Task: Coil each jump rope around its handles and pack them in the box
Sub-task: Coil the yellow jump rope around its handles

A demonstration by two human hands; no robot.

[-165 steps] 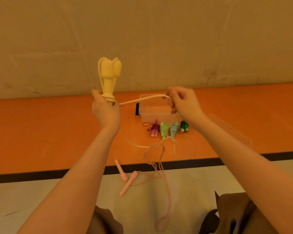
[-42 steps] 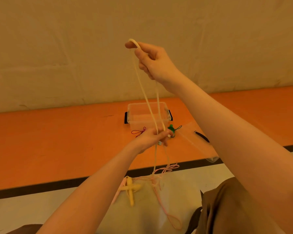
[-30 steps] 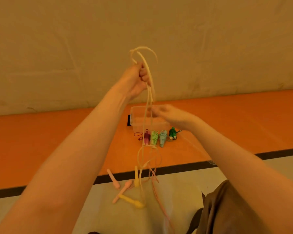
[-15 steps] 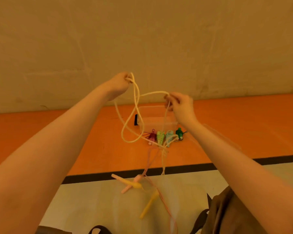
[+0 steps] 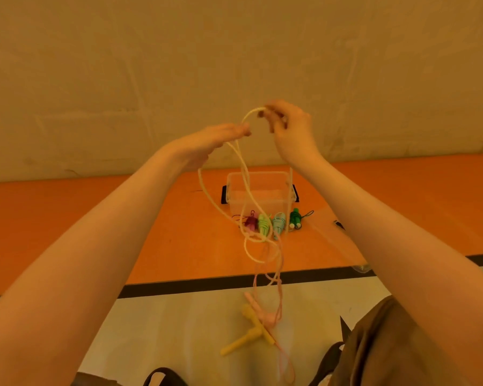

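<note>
I have the yellow jump rope (image 5: 244,174) strung up between both hands, well above the floor. My right hand (image 5: 289,126) is the higher one; its fingers (image 5: 273,118) are curled and pinch the top of a small arch of cord. My left hand (image 5: 207,143) sits just beside it, a little lower, palm down, with its fingers (image 5: 240,130) stretched forward; the cord passes under their tips, but I cannot tell whether they pinch it or only rest on it.

From that arch the cord hangs down in long loose loops, so its long axis runs almost straight down from my fingers. The yellow handles (image 5: 247,334) lie on the pale floor strip close to my knees, crossed, touching the pink handles (image 5: 258,309) of the pink jump rope (image 5: 279,277), whose cord seems tangled with the yellow loops.

The clear box (image 5: 260,190) stands on the orange floor near the wall, apparently without ropes in it. Four coiled ropes (image 5: 272,222) lie in a row just in front of it.

I judge the next move turns on freeing the yellow cord from the pink one, then reaching down for the handles; either hand is about equally far from them.
</note>
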